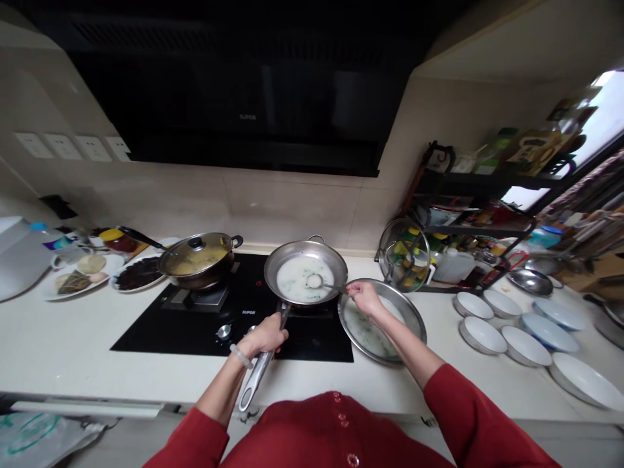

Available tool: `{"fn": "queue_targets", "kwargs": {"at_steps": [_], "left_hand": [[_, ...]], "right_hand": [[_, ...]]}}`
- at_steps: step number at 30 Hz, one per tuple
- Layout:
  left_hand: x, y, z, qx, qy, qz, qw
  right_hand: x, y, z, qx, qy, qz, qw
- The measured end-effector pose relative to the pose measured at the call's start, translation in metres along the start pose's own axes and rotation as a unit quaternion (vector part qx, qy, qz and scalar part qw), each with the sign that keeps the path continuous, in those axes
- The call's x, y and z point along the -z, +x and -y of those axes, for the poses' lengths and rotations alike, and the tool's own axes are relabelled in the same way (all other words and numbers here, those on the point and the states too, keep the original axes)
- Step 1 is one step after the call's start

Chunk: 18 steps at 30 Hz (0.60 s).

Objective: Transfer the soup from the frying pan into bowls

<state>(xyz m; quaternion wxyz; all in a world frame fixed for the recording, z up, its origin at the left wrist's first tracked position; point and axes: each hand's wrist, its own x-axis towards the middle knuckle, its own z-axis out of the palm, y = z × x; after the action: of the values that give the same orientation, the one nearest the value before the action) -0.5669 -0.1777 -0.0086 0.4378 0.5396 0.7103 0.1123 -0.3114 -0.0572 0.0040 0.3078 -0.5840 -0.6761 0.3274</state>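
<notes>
My left hand (267, 333) is closed around the long metal handle of a frying pan (275, 273) on the right side of the stove. White soupy liquid with green bits (297, 276) covers the pan's bottom. In my right hand (364, 299) is a ladle (314, 281), its bowl over the liquid in the pan; whether it dips in, I cannot tell. Under my right forearm stands a wide steel basin (419, 328), holding similar white liquid with green bits. My forearm hides part of it.
A lidded pot (197, 260) stands on the left burner. Plates of food (139, 273) lie left of it. Several bowls (482, 335) sit at the right, below a black rack (478, 229) of bottles. A glass lid (404, 253) leans against the rack. The range hood (248, 78) overhangs the stove.
</notes>
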Motion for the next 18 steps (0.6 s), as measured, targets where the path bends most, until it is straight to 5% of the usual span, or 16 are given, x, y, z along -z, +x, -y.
{"fn": "queue_targets", "kwargs": {"at_steps": [18], "left_hand": [[0.001,-0.003,-0.002,-0.002,0.003,0.007,1.0]], "right_hand": [[0.012,-0.008,-0.015,-0.002,-0.004,-0.017,1.0]]}}
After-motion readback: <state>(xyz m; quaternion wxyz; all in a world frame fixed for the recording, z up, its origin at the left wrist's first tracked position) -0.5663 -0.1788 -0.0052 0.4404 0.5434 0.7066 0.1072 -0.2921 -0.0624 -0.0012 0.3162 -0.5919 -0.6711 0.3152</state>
